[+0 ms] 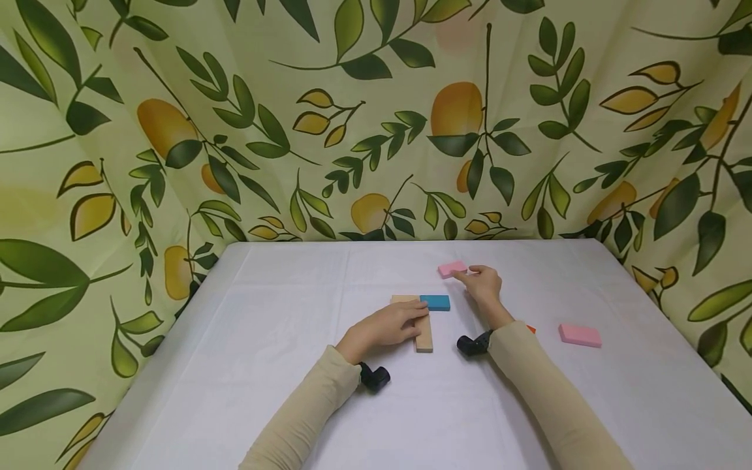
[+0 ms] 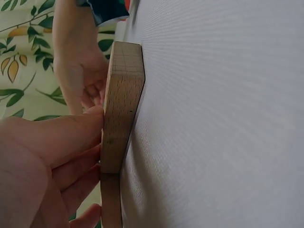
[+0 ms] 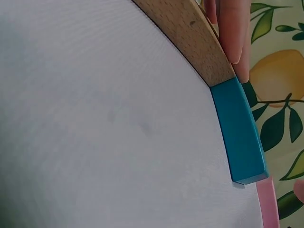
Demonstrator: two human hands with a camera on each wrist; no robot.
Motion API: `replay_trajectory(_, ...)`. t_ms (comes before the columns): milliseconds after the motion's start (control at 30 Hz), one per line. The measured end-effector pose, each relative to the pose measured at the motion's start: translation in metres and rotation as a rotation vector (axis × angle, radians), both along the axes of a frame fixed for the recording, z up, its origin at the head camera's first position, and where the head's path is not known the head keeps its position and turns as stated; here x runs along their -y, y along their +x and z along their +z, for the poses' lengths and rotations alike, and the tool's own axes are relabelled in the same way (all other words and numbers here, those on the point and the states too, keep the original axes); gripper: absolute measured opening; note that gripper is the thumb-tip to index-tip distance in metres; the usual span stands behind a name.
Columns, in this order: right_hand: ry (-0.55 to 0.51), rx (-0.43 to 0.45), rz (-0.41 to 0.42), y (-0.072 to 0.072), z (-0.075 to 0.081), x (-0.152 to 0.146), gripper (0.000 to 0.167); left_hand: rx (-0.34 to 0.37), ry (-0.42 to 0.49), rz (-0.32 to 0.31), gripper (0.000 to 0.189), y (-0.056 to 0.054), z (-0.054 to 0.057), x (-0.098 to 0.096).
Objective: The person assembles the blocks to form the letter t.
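The left hand (image 1: 393,323) lies across the two wooden blocks, its thumb and fingers touching them from above without closing round either. The crosswise wooden block (image 1: 404,298) meets the blue block (image 1: 435,303) end to end, and the lengthwise wooden block (image 1: 423,338) runs from them toward the person. The far pink block (image 1: 451,269) lies beyond the blue one and apart from it, with the right hand (image 1: 483,284) at its near right corner; whether those fingers pinch it or only touch it cannot be told.

The likeliest upset is a nudge: if the pink block came back too low or too fast, it could knock the blue block out of line, since no finger seems to bear on the blue block's free end. Too much push from the left hand might slide the wooden blocks and open their joint.

To the right lies the near pink block (image 1: 580,335), and an orange block (image 1: 531,329) peeps out behind the right sleeve (image 1: 519,352), which hides most of it. The wrist cameras (image 1: 376,378) hang low over the white surface (image 1: 282,326) and could brush the blocks.
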State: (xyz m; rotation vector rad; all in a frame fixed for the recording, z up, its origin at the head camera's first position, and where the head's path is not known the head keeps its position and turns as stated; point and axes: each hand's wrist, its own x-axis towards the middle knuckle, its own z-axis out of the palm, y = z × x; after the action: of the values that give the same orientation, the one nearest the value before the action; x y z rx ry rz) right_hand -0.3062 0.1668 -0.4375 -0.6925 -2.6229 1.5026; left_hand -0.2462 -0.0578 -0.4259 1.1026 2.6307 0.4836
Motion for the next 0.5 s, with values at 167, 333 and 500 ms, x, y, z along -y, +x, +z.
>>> replay_trajectory(167, 0.043, 0.010, 0.031, -0.0033, 0.0017, 0.0021, 0.069, 0.004, 0.016, 0.004, 0.049, -0.0002, 0.0006, 0.0001)
replay_trajectory(333, 0.074, 0.015, 0.045, -0.0030, 0.0031, 0.0062, 0.073, 0.004, 0.014, 0.006, 0.049, 0.0003, 0.0016, 0.0000)
replay_trajectory(500, 0.090, 0.049, 0.025, -0.0032, 0.0029, 0.0103, 0.073, 0.005, 0.018, -0.002, 0.048, 0.0012, 0.0020, -0.0003)
